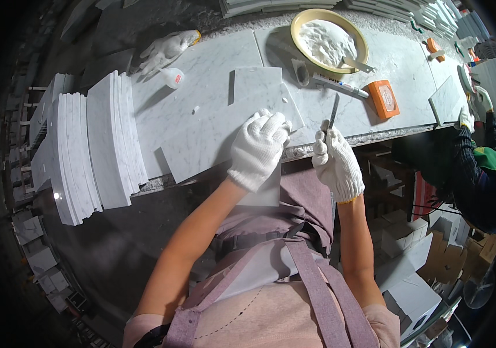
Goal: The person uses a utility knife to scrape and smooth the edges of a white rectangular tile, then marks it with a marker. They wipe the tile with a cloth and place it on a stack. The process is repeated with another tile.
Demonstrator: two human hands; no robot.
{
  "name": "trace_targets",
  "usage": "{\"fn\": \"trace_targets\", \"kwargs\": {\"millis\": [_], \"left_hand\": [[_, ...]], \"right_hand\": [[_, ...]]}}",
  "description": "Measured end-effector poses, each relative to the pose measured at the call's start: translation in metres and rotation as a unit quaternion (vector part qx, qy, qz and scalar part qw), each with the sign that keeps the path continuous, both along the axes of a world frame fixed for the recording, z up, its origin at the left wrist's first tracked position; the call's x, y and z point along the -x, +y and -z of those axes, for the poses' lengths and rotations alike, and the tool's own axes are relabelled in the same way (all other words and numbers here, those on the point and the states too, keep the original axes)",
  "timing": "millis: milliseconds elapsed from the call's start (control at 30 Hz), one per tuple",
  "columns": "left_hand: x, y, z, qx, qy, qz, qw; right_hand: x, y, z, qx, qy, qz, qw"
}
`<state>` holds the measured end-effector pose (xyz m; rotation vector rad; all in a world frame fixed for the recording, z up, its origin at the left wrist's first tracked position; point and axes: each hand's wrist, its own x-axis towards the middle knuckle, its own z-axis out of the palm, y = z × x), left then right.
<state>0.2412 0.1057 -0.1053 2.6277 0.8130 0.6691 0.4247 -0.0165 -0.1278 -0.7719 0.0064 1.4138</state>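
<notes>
Head view over a marble-topped workbench (201, 64): a white marble slab (213, 136) lies flat along the bench's near edge, its long axis running from lower left to upper right, its near-right corner jutting slightly past the edge toward the person. The gloved left hand (258, 148) presses palm-down on that overhanging end, fingers curled over the stone. Just beside it to the right, clear of the bench edge, the gloved right hand (336, 165) is clenched around a thin metal blade (333, 112) that points up and away over the bench. Stacked marble tiles (94, 148) crowd the left; a yellow bowl of white paste (329, 42), a marker (341, 86) and an orange box (383, 98) sit beyond
</notes>
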Motion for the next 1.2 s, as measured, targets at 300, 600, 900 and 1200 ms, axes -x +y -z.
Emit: {"fn": "trace_targets", "kwargs": {"millis": [300,600,900,1200], "left_hand": [[0.001,-0.001,-0.001,-0.102,0.020,-0.038,0.994],[0.007,-0.003,0.012,-0.125,-0.014,-0.032,0.991],[0.009,-0.006,0.014,-0.110,0.003,-0.036,0.993],[0.010,-0.005,0.014,-0.106,0.005,-0.033,0.994]], "right_hand": [[-0.006,0.001,-0.011,-0.024,-0.125,-0.060,0.990],[0.003,0.021,-0.035,0.141,-0.425,-0.128,0.885],[0.007,0.042,-0.048,0.046,-0.760,-0.191,0.620],[0.007,0.054,-0.040,0.087,-0.816,-0.200,0.536]]}}
